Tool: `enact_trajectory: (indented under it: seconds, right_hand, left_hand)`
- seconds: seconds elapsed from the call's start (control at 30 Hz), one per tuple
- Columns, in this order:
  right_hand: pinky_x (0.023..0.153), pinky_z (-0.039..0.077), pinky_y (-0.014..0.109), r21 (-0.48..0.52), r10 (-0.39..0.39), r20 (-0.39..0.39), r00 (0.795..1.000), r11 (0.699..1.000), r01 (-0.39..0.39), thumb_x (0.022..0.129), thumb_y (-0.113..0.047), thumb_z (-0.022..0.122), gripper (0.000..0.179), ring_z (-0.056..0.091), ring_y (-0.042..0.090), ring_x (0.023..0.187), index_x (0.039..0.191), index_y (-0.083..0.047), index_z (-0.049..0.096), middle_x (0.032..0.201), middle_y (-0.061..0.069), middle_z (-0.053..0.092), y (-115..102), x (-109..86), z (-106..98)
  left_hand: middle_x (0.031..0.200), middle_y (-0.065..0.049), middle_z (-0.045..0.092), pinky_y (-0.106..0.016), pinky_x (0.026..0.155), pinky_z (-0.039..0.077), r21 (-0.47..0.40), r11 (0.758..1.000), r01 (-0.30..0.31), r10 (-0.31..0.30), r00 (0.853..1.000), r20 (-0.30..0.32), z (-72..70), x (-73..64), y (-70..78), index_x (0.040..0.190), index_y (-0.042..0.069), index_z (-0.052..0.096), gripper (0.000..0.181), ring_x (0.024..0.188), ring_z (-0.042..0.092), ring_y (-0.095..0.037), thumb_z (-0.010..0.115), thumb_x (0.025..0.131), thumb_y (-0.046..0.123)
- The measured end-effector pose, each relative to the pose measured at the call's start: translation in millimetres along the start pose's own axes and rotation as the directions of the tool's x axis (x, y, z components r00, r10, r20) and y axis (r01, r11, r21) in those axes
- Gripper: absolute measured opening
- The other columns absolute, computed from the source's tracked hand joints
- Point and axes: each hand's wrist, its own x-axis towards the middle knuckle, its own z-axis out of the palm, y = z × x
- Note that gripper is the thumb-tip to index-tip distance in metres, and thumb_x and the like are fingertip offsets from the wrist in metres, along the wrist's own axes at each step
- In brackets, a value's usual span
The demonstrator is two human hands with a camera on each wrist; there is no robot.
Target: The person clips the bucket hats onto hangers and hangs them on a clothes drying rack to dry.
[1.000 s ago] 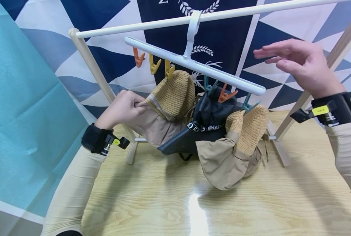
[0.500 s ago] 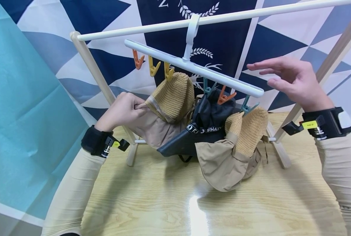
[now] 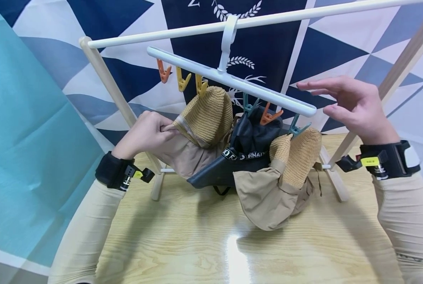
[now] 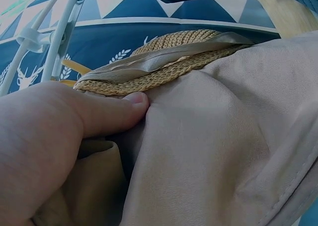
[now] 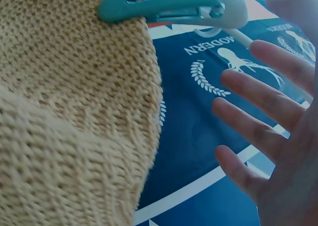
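Observation:
My left hand [image 3: 145, 132] pinches the left hat [image 3: 209, 116], straw-coloured knit with a beige cloth brim. In the left wrist view the thumb [image 4: 134, 99] presses the brim cloth [image 4: 198, 136] close to the knit edge. A yellow clip [image 3: 201, 85] grips this hat's top. Beside it a dark hat [image 3: 250, 134] with a lettered band hangs from teal and orange clips. On the right, a second knit-and-cloth hat [image 3: 302, 157] hangs by a teal clip [image 5: 159, 5]. My right hand [image 3: 357, 106] is raised right of the hanger, fingers apart, holding nothing.
A white clip hanger [image 3: 229, 79], tilted down to the right, hooks over a white rail [image 3: 144, 36] on wooden posts. An orange clip [image 3: 163, 71] and a yellow clip [image 3: 182, 80] hang from its left end. Below lies a wood-grain table [image 3: 183, 244]; a patterned cloth backs it.
My right hand has moved left and down, closer to the hanger's right end. The left hand keeps its pinch on the hat brim, nearly still.

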Motion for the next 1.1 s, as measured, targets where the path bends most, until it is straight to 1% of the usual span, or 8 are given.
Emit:
enact_trajectory:
  seconds: [0.23,0.37,0.53,0.67,0.77,0.83,0.93,1.1]
  right_hand:
    - [0.117,0.053,0.027,-0.01,-0.018,0.005,1.0,1.0,0.019,0.095,0.009,0.079,0.044,0.074,0.022,0.137,0.136,0.019,0.068,0.141,0.017,0.08,-6.9,-0.7,11.9]
    - [0.118,0.056,0.027,0.028,-0.026,0.024,0.999,0.999,0.025,0.092,0.012,0.083,0.049,0.076,0.024,0.136,0.137,0.022,0.065,0.141,0.02,0.08,-13.7,1.5,18.5]
    - [0.113,0.06,0.026,0.07,-0.013,0.037,0.999,0.997,0.01,0.088,0.016,0.085,0.056,0.078,0.025,0.134,0.139,0.023,0.063,0.144,0.023,0.077,-21.2,3.4,25.2]
    - [0.108,0.062,0.024,0.031,0.024,0.038,0.999,0.999,-0.025,0.086,0.024,0.081,0.057,0.078,0.025,0.134,0.14,0.025,0.061,0.146,0.023,0.076,-25.0,0.9,27.4]
    - [0.098,0.064,0.021,-0.067,0.063,0.02,0.998,0.996,-0.062,0.085,0.031,0.075,0.055,0.081,0.021,0.128,0.138,0.027,0.062,0.143,0.02,0.078,-28.0,-2.4,29.2]
    - [0.085,0.065,0.018,-0.143,0.082,-0.02,0.996,0.986,-0.084,0.085,0.033,0.072,0.048,0.084,0.016,0.116,0.132,0.027,0.066,0.136,0.016,0.083,-29.7,-4.4,31.5]
    - [0.066,0.061,0.014,-0.195,0.076,-0.07,0.995,0.977,-0.089,0.086,0.034,0.069,0.035,0.086,0.011,0.102,0.12,0.028,0.071,0.124,0.011,0.087,-30.0,-6.5,34.3]
    - [0.058,0.055,0.012,-0.211,0.05,-0.124,0.991,0.975,-0.076,0.087,0.032,0.069,0.024,0.086,0.009,0.093,0.11,0.028,0.074,0.115,0.008,0.089,-28.1,-7.6,34.9]
  left_hand:
    - [0.059,0.012,0.025,-0.025,0.058,0.024,-0.004,1.0,-0.006,0.006,1.0,-0.001,-1.4,-0.6,-0.2,0.067,0.014,0.063,0.04,0.056,0.031,-0.009,0.079,0.104,0.015]
    - [0.058,0.013,0.025,-0.025,0.058,0.024,0.002,1.0,-0.014,0.014,1.0,-0.003,-1.7,-0.5,-1.3,0.071,0.012,0.068,0.035,0.055,0.032,-0.008,0.079,0.104,0.014]
    - [0.059,0.012,0.025,-0.025,0.059,0.024,0.001,1.0,-0.013,0.013,1.0,0.003,-1.5,0.4,-4.0,0.067,0.014,0.063,0.041,0.056,0.031,-0.008,0.079,0.104,0.015]
    - [0.058,0.012,0.026,-0.025,0.057,0.022,-0.01,1.0,-0.012,0.012,1.0,0.009,-0.4,1.9,-6.4,0.066,0.015,0.061,0.043,0.055,0.029,-0.007,0.079,0.104,0.015]
    - [0.057,0.013,0.026,-0.025,0.057,0.021,-0.015,1.0,-0.019,0.019,1.0,0.01,0.7,2.8,-8.3,0.065,0.015,0.06,0.044,0.054,0.028,-0.007,0.079,0.104,0.015]
    - [0.057,0.013,0.026,-0.024,0.057,0.021,-0.012,1.0,-0.023,0.023,1.0,0.008,1.4,3.3,-9.5,0.063,0.016,0.057,0.047,0.054,0.028,-0.007,0.079,0.104,0.014]
    - [0.057,0.014,0.025,-0.024,0.056,0.02,-0.011,1.0,-0.026,0.026,1.0,0.011,2.1,3.8,-10.5,0.06,0.018,0.05,0.053,0.054,0.027,-0.007,0.079,0.104,0.014]
    - [0.056,0.014,0.026,-0.024,0.056,0.02,-0.028,0.999,-0.022,0.022,1.0,0.016,3.0,4.6,-10.9,0.067,0.014,0.064,0.04,0.054,0.027,-0.006,0.08,0.104,0.015]
